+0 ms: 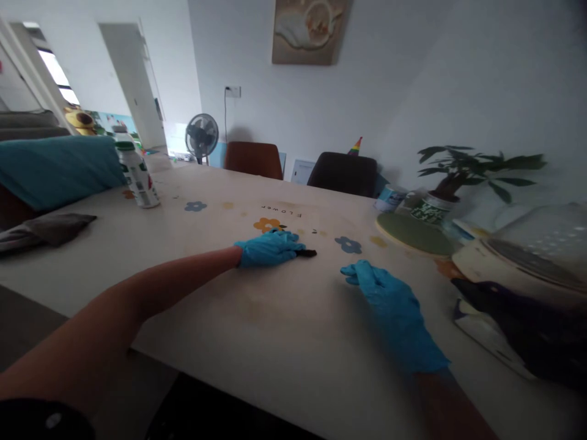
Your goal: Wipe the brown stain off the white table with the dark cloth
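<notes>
A pale-walled dining room, a framed picture (307, 30) at the top centre of the frame and a standing fan (202, 135) by a doorway at upper left, surrounds a long table (284, 330) under a smooth cream cover printed with blue and orange flowers.

Near the middle of the frame the person's left hand (270, 247), in a thin, crinkled blue glove, lies low on the cover with its fingers stretched over the near end of a small black object (308, 252). The object is slim and dark, and only its right tip shows past the fingertips. Whether the fingers pinch it or merely rest on it cannot be told, and it is too small to name.

The right hand (389, 302), gloved the same, rests on the table right of centre and lower, knuckles up and fingers loosely curled, holding nothing. The black object lies to the upper left of this hand, apart from it, with a blue flower print (348, 245) between them.

A white plastic bottle (137, 174) with a green label stands upright at the left. Beside it a teal blanket (55, 168) is heaped, with a flat dark cloth (50, 227) below it. Two padded chairs, one brown (253, 159) and one dark (343, 173), stand at the far edge. At the right are a leafy potted plant (472, 168), a round green mat (415, 233) and a blurred white appliance (527, 256).
</notes>
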Demonstrator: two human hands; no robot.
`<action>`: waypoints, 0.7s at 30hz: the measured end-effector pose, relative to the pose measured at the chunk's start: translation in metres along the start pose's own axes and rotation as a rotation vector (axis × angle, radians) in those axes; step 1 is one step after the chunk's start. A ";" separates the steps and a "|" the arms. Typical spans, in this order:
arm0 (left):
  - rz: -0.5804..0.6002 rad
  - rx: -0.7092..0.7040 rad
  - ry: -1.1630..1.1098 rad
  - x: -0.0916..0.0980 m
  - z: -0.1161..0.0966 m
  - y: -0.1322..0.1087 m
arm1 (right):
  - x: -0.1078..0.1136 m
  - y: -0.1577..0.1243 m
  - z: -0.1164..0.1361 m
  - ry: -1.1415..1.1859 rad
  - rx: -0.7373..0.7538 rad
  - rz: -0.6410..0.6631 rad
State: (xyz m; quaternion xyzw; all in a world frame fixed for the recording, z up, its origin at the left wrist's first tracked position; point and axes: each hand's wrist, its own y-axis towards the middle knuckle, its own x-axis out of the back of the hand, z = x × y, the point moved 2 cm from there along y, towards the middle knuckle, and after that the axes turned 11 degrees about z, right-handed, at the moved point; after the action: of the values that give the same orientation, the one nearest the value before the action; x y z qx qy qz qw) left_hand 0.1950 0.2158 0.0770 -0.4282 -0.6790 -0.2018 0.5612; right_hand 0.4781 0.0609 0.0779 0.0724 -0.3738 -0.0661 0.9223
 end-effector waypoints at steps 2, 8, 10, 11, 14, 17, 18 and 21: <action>0.004 -0.024 -0.028 -0.009 0.001 -0.032 | 0.001 0.000 0.002 0.016 -0.013 0.001; 0.055 -0.006 -0.137 -0.022 0.001 -0.102 | -0.002 0.004 0.002 -0.015 -0.003 0.023; 0.054 0.019 -0.146 -0.021 0.004 -0.104 | -0.003 0.006 0.002 -0.029 -0.011 0.036; 0.057 0.034 -0.149 -0.019 0.006 -0.102 | -0.004 0.006 0.002 -0.031 -0.018 0.042; 0.048 0.084 -0.135 -0.012 0.017 -0.082 | -0.004 0.005 0.002 -0.042 -0.036 0.048; -0.013 0.124 -0.097 0.001 0.031 -0.055 | -0.005 0.003 0.003 -0.060 -0.048 0.036; -0.038 0.138 -0.088 0.006 0.035 -0.046 | -0.005 0.002 0.003 -0.061 -0.046 0.032; -0.066 0.204 -0.081 0.019 0.047 -0.019 | -0.006 -0.001 0.003 -0.076 -0.028 0.042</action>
State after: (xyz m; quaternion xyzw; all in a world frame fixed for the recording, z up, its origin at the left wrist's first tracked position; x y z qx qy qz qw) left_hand 0.1517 0.2469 0.0851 -0.3539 -0.7319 -0.1327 0.5669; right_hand 0.4716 0.0608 0.0761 0.0489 -0.4090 -0.0549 0.9096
